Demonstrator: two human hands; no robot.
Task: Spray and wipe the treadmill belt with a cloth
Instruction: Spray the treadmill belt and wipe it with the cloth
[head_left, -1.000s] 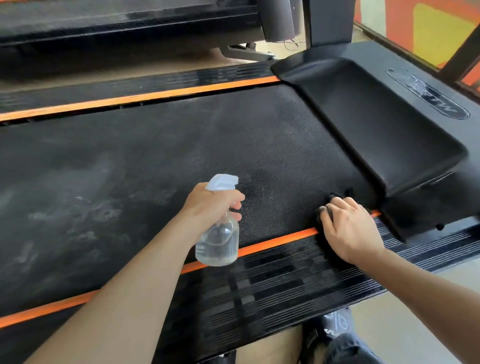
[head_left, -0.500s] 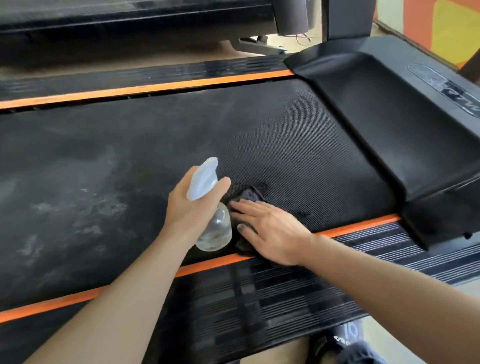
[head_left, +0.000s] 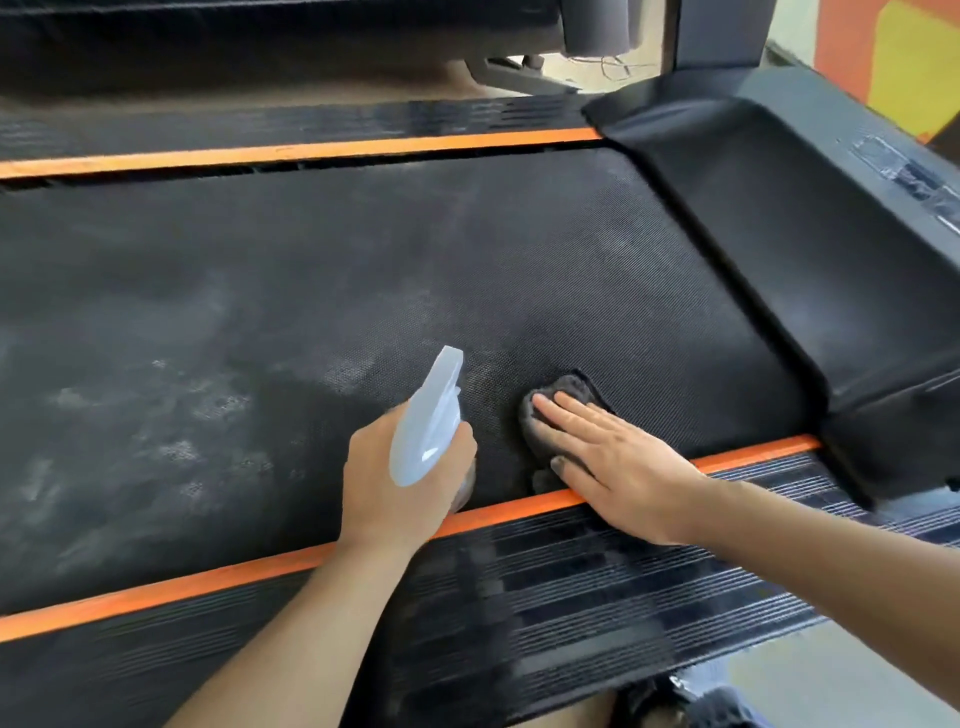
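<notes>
Matt textured belt (head_left: 363, 270), fuzzy cloth (head_left: 571, 389)

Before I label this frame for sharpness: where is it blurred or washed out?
Head view: the near side rail is smeared by motion blur; the belt weave by the cloth stays fairly sharp; the spray bottle head is slightly soft; the logo on the motor cover is blurred; straight rails bow from the wide lens.

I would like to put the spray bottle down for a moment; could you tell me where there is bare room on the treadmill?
The belt lies bare left of the spray bottle, between the two orange strips, and beyond the cloth toward the motor cover. It is crowded near the front strip, where the left hand and right hand work.
</notes>
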